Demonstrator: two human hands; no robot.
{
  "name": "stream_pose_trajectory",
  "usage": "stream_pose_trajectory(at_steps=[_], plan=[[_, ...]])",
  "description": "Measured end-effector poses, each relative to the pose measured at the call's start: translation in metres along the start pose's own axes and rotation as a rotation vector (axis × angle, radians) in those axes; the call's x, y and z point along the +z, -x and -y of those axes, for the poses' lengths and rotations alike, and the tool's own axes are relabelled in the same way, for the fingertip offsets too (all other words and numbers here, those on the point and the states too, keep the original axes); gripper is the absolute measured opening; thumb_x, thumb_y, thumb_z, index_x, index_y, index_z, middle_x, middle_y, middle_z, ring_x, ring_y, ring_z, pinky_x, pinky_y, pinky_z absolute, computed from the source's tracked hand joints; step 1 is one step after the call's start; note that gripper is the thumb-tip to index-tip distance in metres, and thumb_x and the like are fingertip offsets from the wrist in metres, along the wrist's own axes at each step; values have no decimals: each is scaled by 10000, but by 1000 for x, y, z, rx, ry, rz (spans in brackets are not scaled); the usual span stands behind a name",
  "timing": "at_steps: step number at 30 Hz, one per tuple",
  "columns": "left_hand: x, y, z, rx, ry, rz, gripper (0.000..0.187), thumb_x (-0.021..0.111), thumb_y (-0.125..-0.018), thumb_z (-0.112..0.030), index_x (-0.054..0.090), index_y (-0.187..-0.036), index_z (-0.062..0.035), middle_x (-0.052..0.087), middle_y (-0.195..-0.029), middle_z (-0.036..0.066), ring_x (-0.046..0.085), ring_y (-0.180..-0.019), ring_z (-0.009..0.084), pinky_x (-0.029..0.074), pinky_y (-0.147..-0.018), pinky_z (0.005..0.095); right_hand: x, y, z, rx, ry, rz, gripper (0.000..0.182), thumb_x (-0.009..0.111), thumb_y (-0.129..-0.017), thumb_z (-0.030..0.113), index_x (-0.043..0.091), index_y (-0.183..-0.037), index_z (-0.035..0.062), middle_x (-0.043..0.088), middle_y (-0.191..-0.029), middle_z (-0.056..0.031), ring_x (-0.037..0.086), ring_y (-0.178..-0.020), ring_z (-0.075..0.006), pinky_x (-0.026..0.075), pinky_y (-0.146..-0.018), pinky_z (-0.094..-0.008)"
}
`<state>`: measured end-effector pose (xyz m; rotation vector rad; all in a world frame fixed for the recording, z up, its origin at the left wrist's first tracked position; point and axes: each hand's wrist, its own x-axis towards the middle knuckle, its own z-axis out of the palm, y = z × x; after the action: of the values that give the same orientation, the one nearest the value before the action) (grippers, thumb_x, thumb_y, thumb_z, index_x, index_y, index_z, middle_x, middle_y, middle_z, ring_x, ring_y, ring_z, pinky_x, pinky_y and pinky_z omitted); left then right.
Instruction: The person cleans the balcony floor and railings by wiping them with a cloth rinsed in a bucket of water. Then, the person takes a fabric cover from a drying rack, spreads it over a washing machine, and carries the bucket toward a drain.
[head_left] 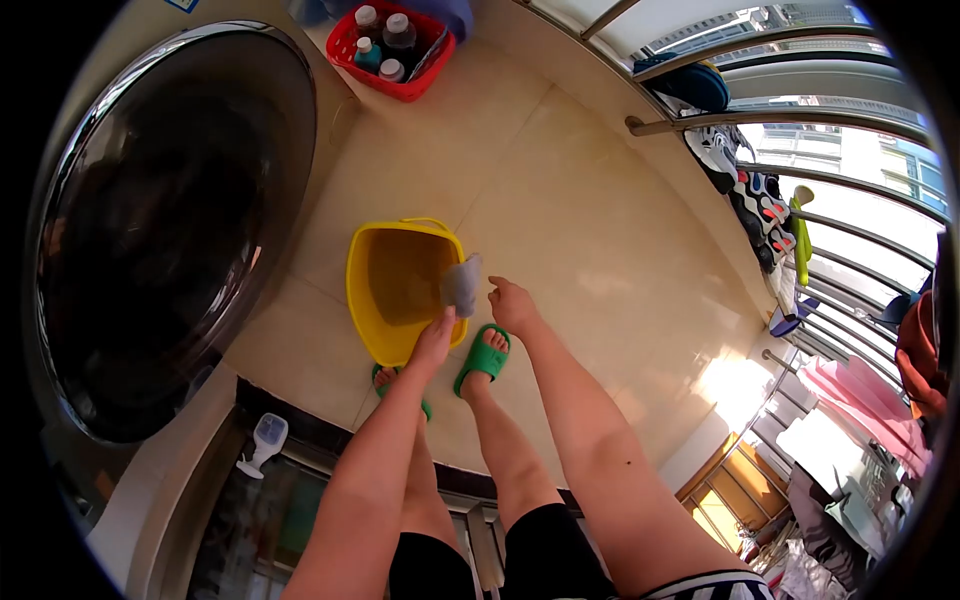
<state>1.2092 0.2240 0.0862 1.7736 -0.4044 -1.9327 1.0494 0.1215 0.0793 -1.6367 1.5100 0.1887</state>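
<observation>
My left hand [434,340] is closed on the lower end of a small grey cloth [462,286], at the right rim of a yellow bucket [372,338]. The cloth lies over that rim; its exact kind cannot be made out. The bucket stands on the floor with its inside facing up, and its yellow handle [428,222] rests at the far edge. Just right of the cloth, apart from it, is my right hand [513,305], with a finger stretched out toward it and nothing visible in its grasp.
My feet in green slippers [482,360] stand close to the bucket on the tiled floor [570,220]. A large dark round door [170,230] is at left. Farther off sits a red basket [408,92] of bottles. Shoes [760,210] line the railing at right.
</observation>
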Motion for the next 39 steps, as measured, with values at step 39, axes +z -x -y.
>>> stream_pose_trajectory(at_steps=[39], plan=[[40, 342, -181, 515, -599, 263, 378, 459, -975, -301, 586, -1147, 11, 642, -961, 86, 586, -953, 164, 437, -875, 296, -91, 418, 87, -104, -622, -729, 171, 503, -885, 155, 555, -1006, 47, 597, -942, -165, 586, -920, -363, 486, -758, -434]])
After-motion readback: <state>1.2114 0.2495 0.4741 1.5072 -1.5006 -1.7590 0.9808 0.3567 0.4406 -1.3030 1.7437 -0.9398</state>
